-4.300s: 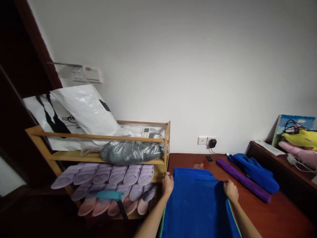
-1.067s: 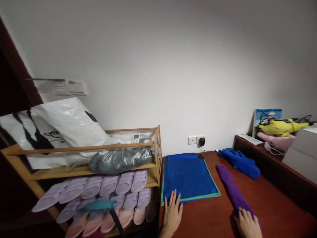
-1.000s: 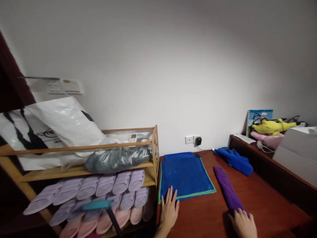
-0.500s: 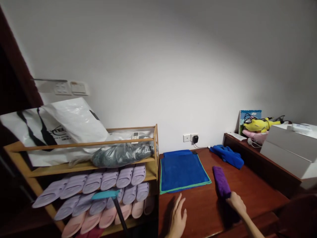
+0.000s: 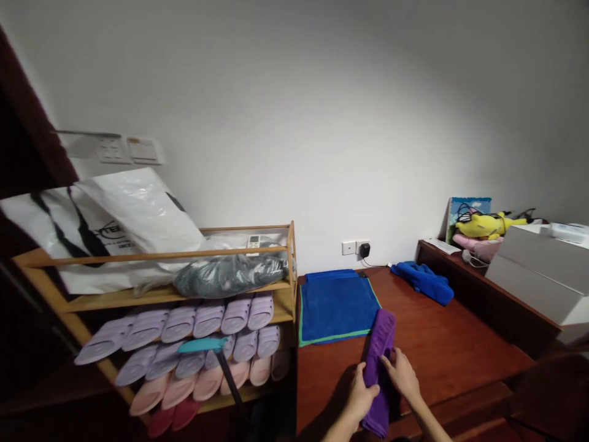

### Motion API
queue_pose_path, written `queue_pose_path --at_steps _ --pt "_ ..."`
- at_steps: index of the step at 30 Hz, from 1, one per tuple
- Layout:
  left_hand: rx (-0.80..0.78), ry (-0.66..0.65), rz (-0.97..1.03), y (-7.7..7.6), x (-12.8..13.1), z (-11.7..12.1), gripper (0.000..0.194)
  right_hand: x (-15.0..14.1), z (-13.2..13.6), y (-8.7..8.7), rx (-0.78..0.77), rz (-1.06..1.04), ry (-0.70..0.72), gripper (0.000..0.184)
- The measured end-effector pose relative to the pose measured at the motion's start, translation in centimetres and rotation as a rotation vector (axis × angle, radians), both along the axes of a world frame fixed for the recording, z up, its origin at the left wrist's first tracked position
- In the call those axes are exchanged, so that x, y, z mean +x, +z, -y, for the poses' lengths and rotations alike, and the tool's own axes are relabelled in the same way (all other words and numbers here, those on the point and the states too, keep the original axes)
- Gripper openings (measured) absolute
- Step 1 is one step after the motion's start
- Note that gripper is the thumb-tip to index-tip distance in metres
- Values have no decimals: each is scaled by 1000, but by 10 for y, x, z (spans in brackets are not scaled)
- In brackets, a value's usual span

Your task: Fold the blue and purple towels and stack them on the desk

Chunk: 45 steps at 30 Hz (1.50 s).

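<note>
A purple towel [image 5: 381, 334], folded into a long narrow strip, is between my two hands over the front of the reddish-brown wooden table [image 5: 432, 350]. My left hand [image 5: 359, 398] grips its left edge, thumb across the cloth. From the other side my right hand [image 5: 403, 376] pinches the right edge near the strip's middle. Beyond the strip lies a flat blue towel [image 5: 338, 307] with green edging, close to its top end. A crumpled blue cloth [image 5: 423, 282] rests farther back on the right.
On the left stands a wooden shoe rack [image 5: 294, 276] with several slippers [image 5: 179, 322], a white bag [image 5: 138, 209] and a remote [image 5: 253, 244]. A turquoise-headed tool [image 5: 202, 345] leans before it. White boxes [image 5: 534, 270] and a yellow plush toy [image 5: 483, 225] sit on the right ledge.
The purple towel has moved left, toward the blue towel, with my right hand. My left hand, open and empty before, has closed on it. The view has shifted slightly.
</note>
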<state>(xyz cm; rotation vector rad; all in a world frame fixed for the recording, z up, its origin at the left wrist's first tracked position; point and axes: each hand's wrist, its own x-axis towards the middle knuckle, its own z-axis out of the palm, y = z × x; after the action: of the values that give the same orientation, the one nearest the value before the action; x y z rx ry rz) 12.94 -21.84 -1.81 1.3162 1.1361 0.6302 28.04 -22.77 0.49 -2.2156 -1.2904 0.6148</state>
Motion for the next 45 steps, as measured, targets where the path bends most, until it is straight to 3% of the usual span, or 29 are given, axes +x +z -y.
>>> queue_pose_path --at_steps 6,9,12,17,21,26,29,32,35,39,41,45 --pt "-112 27 1 2 6 13 73 8 -14 -13 -91 -60 -102 51" --pt "-54 50 -8 6 3 17 79 4 -10 -12 -103 -37 -111 57" --pt "29 120 42 11 -1 14 70 -14 -2 -6 -97 15 -15 65" --pt "-37 181 125 11 -5 -1 45 -50 7 -1 -30 132 156 57" --pt "-73 189 211 8 -4 -5 42 -55 12 -3 103 155 211 51" --pt "-152 145 347 9 0 -8 54 -64 18 3 326 290 282 46" --pt "-144 162 341 11 -4 -15 59 -72 18 11 445 210 366 45" --pt "-60 192 283 11 -16 -25 49 -74 14 12 547 43 403 48" --pt "14 215 129 8 -35 -32 43 -70 13 1 495 -34 361 48" --pt "94 235 -187 4 -61 -34 34 -63 19 -18 268 207 173 44" --pt "166 198 -335 5 -71 -32 24 -64 24 -21 256 341 115 45" --pt "323 108 -570 11 -83 -25 20 -76 28 -17 322 428 210 45"
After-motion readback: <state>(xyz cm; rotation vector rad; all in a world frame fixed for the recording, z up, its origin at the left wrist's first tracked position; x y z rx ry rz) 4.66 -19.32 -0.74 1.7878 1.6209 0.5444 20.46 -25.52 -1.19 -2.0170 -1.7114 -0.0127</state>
